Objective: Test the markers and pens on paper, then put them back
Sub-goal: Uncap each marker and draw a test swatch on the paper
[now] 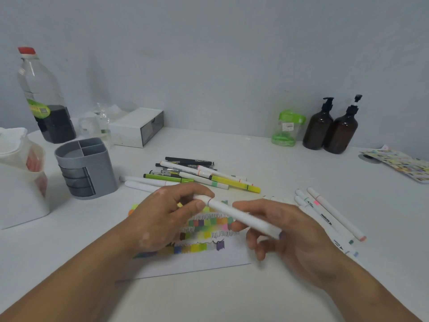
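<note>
Both hands hold one white marker (234, 213) with a purple ring and purple end, slanting over the paper (199, 261). My left hand (167, 214) pinches its cap end between thumb and fingers. My right hand (283, 228) grips the barrel nearer the purple tip. The sheet carries rows of coloured swatches and scribbles. A pile of markers and pens (197, 175) lies behind the paper. Several white markers (329, 217) lie to the right of the sheet. A grey pen holder (86, 168) with dividers stands at the left.
A large bottle (44, 96) with a red cap and dark liquid stands far left, by a white drawer box (137, 126). A white container (18, 177) sits at the left edge. A green jar (286, 127) and two brown pump bottles (332, 126) stand at the back right. A patterned sheet (401, 163) lies far right.
</note>
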`<state>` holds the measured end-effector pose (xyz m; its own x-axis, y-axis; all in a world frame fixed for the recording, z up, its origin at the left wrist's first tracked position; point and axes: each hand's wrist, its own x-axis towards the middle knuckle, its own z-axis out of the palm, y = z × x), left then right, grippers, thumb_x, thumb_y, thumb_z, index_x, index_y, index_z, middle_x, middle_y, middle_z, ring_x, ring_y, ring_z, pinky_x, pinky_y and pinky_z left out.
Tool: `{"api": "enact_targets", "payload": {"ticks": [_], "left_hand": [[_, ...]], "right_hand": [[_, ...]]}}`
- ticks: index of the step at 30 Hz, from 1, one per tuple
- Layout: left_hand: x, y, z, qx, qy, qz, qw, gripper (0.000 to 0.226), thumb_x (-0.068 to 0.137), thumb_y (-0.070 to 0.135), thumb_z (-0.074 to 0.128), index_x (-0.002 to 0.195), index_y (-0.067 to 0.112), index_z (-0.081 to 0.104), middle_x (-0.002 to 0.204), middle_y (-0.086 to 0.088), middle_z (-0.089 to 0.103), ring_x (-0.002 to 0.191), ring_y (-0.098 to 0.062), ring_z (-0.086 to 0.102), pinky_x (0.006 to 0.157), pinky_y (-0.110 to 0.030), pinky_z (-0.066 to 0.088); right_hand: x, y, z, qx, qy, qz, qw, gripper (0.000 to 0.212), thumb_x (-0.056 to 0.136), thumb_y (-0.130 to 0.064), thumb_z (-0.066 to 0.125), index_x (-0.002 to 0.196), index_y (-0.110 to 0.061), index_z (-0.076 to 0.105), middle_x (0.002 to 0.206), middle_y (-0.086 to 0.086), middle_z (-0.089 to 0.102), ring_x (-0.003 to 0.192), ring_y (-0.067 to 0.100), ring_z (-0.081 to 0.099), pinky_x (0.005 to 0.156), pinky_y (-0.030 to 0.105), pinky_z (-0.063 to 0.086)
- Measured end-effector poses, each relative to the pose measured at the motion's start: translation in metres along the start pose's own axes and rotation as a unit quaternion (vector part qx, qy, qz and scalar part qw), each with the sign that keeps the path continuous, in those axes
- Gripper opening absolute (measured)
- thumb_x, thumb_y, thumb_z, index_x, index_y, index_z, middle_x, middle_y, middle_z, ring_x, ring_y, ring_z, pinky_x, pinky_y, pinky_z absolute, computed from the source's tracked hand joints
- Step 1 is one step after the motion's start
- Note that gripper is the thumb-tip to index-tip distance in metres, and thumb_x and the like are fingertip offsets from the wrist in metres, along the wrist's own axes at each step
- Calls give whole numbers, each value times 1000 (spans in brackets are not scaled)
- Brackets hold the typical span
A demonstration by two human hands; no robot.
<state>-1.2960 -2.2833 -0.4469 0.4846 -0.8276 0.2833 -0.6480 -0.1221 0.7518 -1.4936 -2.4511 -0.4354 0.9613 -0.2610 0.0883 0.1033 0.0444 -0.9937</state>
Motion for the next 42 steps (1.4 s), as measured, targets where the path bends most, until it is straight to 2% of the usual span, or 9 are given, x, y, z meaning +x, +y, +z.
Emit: {"api": "enact_targets", "payload": {"ticks": [6, 10, 13, 17, 26, 31, 35, 38, 42], "left_hand": [[-4, 8, 17, 33, -46, 30, 998, 26, 100, 27, 61, 114, 47, 67, 93, 30, 59, 76, 4, 56, 65, -6, 41], [-2, 4, 20, 33, -29, 25, 999, 31, 96, 22, 67, 119, 42, 65, 87, 19, 62, 68, -1, 53, 63, -10, 42], [2, -10, 11, 156, 62, -4, 986, 20, 97, 24, 65, 111, 38, 68, 89, 19, 66, 76, -2, 57, 68, -10, 44], [22, -24, -3, 343, 121, -25, 931, 25, 99, 17, 59, 117, 30, 71, 115, 9, 67, 101, -10, 59, 90, -27, 51], [51, -32, -21, 496, -76, -74, 862, 33, 96, 43, 58, 128, 34, 63, 126, 9, 63, 111, -13, 58, 95, -35, 51], [54, -22, -29, 518, -2, -9, 855, 24, 102, 23, 53, 120, 31, 66, 109, 10, 65, 94, -11, 58, 86, -32, 52], [54, 25, -40, 301, 125, 30, 945, 28, 98, 56, 45, 91, 40, 66, 80, 20, 64, 75, -1, 58, 65, -20, 48], [46, 54, -43, 37, 93, -41, 994, 11, 93, 43, 65, 85, 38, 71, 80, 18, 72, 70, -1, 65, 68, -24, 49], [29, 57, -26, -278, 33, -91, 956, 10, 85, 16, 73, 95, 16, 73, 91, -12, 73, 76, -23, 65, 72, -33, 57]], "right_hand": [[0, 3, 11, -264, 43, 63, 962, 28, 74, -58, 69, 95, -39, 67, 75, -1, 78, 61, 7, 65, 59, 15, 44], [2, 9, 8, -402, 114, 44, 907, 24, 67, -56, 68, 87, -43, 70, 72, -19, 71, 54, -1, 56, 53, 15, 41], [3, 12, -3, -506, 214, 46, 835, 6, 72, -46, 69, 77, -42, 68, 72, -18, 67, 69, 1, 59, 53, 17, 42], [7, 19, -3, -609, 213, 92, 759, 25, 77, -54, 59, 97, -43, 67, 73, -19, 55, 83, 3, 55, 62, 23, 41], [9, 27, -12, -613, 215, 53, 758, 27, 82, -45, 59, 107, -36, 65, 87, -16, 60, 88, 9, 56, 69, 26, 44], [8, 26, -13, -589, 226, 24, 775, 26, 86, -44, 61, 111, -39, 67, 82, -18, 54, 86, 3, 56, 70, 20, 43], [5, 20, -7, -496, 245, -35, 832, 23, 83, -50, 67, 104, -42, 70, 79, -19, 62, 77, -2, 56, 63, 9, 36], [1, 14, 0, -437, 214, -58, 871, 45, 72, -73, 54, 109, -50, 64, 97, -29, 66, 87, 0, 59, 68, 12, 40], [-1, 9, 7, -393, 153, -45, 906, 52, 70, -81, 53, 116, -57, 52, 108, -41, 63, 95, -3, 58, 75, 16, 42]]}}
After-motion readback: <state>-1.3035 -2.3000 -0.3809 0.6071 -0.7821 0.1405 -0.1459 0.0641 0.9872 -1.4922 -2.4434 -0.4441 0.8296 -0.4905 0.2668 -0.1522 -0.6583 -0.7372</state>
